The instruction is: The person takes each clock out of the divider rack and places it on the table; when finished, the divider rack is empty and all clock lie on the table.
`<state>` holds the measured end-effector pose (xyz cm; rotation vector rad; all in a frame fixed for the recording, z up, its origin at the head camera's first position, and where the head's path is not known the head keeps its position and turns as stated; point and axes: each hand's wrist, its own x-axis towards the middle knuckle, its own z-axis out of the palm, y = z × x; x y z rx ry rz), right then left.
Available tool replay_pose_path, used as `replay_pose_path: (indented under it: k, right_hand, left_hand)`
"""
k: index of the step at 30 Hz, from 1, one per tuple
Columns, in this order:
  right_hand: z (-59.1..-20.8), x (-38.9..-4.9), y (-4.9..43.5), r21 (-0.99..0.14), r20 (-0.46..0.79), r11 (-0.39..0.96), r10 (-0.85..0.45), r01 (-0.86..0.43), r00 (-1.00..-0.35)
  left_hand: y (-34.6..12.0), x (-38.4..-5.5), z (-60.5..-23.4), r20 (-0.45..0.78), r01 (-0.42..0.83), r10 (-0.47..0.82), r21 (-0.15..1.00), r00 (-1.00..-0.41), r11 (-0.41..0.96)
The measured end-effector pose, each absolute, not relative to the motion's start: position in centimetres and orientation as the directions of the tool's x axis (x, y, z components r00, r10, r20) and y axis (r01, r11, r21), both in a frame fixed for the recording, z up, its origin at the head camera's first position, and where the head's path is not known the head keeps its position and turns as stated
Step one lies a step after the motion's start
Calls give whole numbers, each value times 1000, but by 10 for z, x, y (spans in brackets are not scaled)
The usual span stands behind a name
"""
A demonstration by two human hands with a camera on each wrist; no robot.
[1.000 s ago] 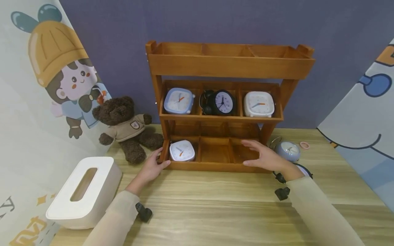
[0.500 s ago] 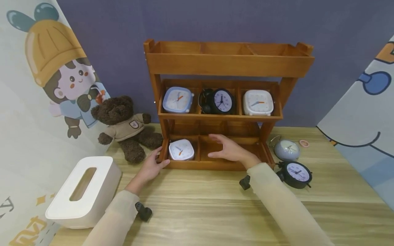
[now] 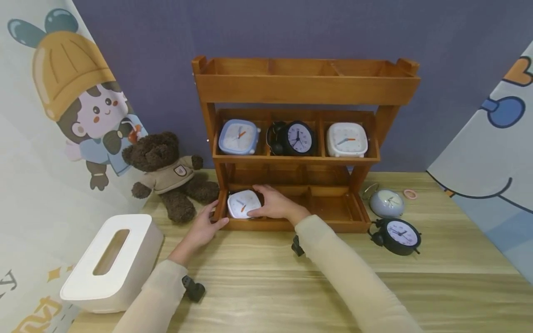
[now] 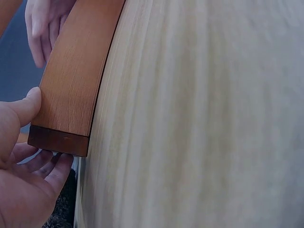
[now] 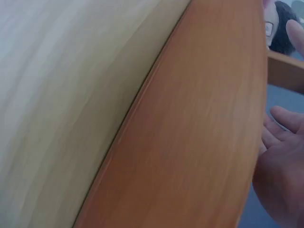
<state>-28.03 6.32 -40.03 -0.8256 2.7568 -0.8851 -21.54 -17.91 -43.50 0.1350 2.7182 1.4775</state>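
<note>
My left hand (image 3: pixel 201 230) holds the left end of the lowest tier of a wooden shelf rack (image 3: pixel 308 90), thumb on the front board and fingers against the end, as the left wrist view shows. A white alarm clock (image 3: pixel 241 203) with an orange hand lies in that tier's left compartment. At its right edge is my right hand (image 3: pixel 276 203), thumb and fingers spread apart, the thumb overlapping the clock face. In the right wrist view the front board (image 5: pixel 190 128) partly hides my right hand (image 5: pixel 282 166).
The middle tier holds a blue alarm clock (image 3: pixel 238 137), a black one (image 3: pixel 299 138) and a white one (image 3: pixel 347 140). Right of the rack lie a grey-blue clock (image 3: pixel 387 203), another black clock (image 3: pixel 399 237) and a pink ring (image 3: pixel 410 194). A teddy bear (image 3: pixel 168 173) and tissue box (image 3: pixel 112 263) stand left.
My right hand has moved left from the tier's right compartment, past the middle, to the white clock. My left hand keeps its place on the rack's end.
</note>
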Motion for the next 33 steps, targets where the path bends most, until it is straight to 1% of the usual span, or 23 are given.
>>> replay_pose_path:
  k: [5, 11, 20, 27, 33]
  right_hand:
    - [-402, -283, 46, -560, 38, 671, -565, -486, -824]
    - [-406, -286, 38, -560, 19, 668, -582, -491, -813]
    - [-410, -291, 34, -563, -13, 686, -565, -461, -825]
    - [-412, -298, 33, -519, -12, 703, -574, -486, -819]
    - [-410, -299, 31, -498, -50, 727, -568, -473, -821]
  left_hand:
    - [-179, -214, -434, 8, 59, 98, 843, -995, 534]
    - [-178, -214, -435, 12, 64, 102, 849, -995, 525]
    - [-179, -215, -436, 9, 59, 96, 843, -995, 534]
    - [-179, -217, -437, 16, 62, 90, 847, -996, 528]
    - [-179, -218, -438, 15, 60, 90, 852, -996, 521]
